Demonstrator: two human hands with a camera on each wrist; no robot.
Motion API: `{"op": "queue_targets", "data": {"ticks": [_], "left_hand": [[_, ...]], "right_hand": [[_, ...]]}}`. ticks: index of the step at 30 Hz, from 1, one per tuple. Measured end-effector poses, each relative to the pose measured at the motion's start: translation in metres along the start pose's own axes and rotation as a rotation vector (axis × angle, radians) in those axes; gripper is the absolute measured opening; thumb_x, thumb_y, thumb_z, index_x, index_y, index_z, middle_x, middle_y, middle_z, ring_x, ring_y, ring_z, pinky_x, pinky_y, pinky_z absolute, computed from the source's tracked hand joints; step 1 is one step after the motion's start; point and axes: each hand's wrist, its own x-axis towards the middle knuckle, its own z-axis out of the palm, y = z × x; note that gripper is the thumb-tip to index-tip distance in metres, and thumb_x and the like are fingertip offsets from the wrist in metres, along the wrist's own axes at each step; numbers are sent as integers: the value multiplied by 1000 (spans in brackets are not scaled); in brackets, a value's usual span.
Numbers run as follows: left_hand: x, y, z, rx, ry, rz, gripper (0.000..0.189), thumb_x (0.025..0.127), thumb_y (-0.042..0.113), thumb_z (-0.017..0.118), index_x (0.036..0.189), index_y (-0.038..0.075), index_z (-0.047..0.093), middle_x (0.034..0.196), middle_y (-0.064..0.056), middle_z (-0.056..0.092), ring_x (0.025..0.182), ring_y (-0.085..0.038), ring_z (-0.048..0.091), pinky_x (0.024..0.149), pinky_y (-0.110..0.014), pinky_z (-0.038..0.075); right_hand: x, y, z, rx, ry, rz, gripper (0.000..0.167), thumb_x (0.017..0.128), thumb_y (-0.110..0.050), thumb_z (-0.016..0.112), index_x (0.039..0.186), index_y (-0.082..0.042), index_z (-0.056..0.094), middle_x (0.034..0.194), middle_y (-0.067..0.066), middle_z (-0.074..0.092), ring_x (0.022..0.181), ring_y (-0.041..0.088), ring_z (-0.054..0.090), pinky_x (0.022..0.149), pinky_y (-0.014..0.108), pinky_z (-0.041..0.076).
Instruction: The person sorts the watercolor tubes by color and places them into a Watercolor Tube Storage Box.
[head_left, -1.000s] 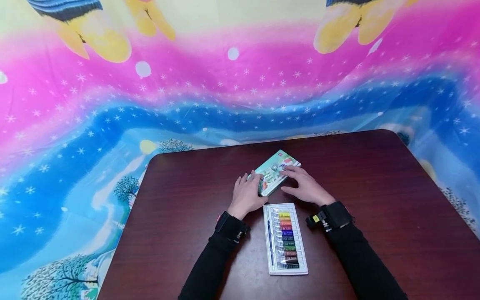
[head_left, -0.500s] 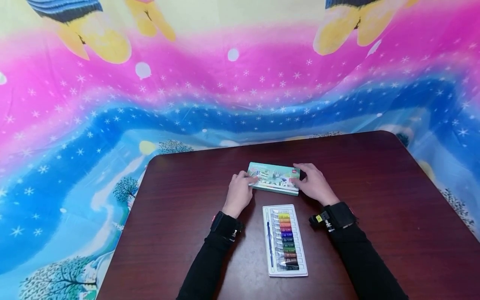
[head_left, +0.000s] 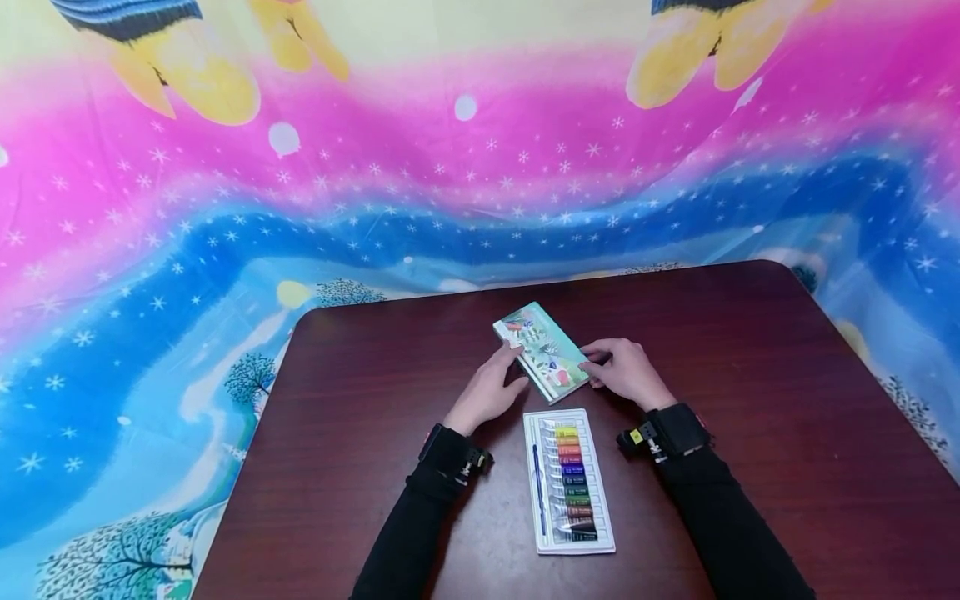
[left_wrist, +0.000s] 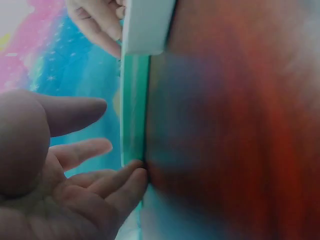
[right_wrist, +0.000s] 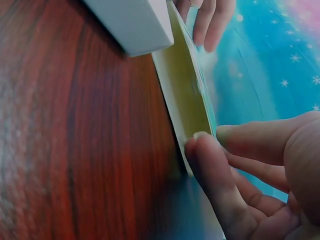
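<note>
A flat green paint box with a plant print lies slantwise on the table, its near end toward the right. My right hand pinches its near right corner between thumb and finger. In the right wrist view, the end of the box is uncovered and its yellowish inside shows. At the left edge of the box my left hand touches with extended fingers; its thumb stands apart. Closer to me lies a white tray with several paint tubes in a column and a blue paintbrush.
The dark wooden table has rounded far corners. Behind and beside it hangs a colourful printed cloth. The tray's corner comes close to the box in both wrist views.
The paint box has turned clockwise, from pointing up to the right, through lying sideways, to its present slant. Both hands have shifted along with it. The tray has stayed in place.
</note>
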Motion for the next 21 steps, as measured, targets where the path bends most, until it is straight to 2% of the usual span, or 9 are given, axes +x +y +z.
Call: {"op": "queue_targets", "data": {"ticks": [2,4,7,9,11,14,16,18,21], "left_hand": [[1,0,2,-18,-37,-3,57,109,24,54,161,11,37,169,-15,30,157,-29,28,125,-47,31],[2,0,4,2,-29,0,54,109,23,53,160,12,38,162,-15,44,150,-30,40,120,-45,38],[3,0,6,47,-18,23,49,110,19,51,158,14,44,124,-18,68,114,-29,60,96,-40,48],[3,-1,6,59,-20,33,48,110,17,50,158,16,46,99,-18,69,88,-25,55,80,-36,43],[3,-1,6,60,-37,42,49,109,17,51,158,16,45,96,-17,68,77,-20,49,74,-32,38],[2,-2,5,49,-59,48,51,109,19,52,159,16,43,132,-14,68,70,-13,47,72,-29,37],[2,-2,5,42,-69,53,52,109,20,53,160,16,41,155,-12,54,69,-12,48,71,-29,38],[1,-2,5,30,-75,55,52,110,19,52,160,16,40,163,-11,43,66,-14,48,70,-29,38],[1,-3,5,3,-65,46,51,110,19,52,160,16,41,164,-10,41,69,-14,50,71,-30,39]], "right_hand": [[0,0,1,10,-7,0,35,101,-14,67,134,-2,67,108,18,75,71,18,72,70,33,59],[0,0,2,20,-19,7,35,102,-14,66,134,-1,67,105,17,74,71,18,71,69,34,60],[1,1,6,25,-37,22,37,104,-17,63,137,0,64,107,18,72,72,17,70,70,33,60],[2,0,8,27,-40,36,39,104,-18,63,139,1,62,108,18,71,73,17,70,72,33,60],[2,-1,10,27,-38,44,41,105,-18,63,140,2,60,109,19,70,73,16,71,72,33,60],[2,-2,12,23,-36,42,43,104,-18,63,141,4,59,108,19,70,73,16,71,73,34,60],[1,-3,13,19,-35,42,43,104,-18,63,141,4,59,107,18,70,72,16,71,72,34,60],[0,-3,14,21,-36,42,44,105,-18,62,142,4,58,107,18,71,72,15,70,73,34,59],[0,-2,14,46,-41,45,44,105,-19,62,143,3,58,108,18,70,72,17,71,73,34,59]]}}
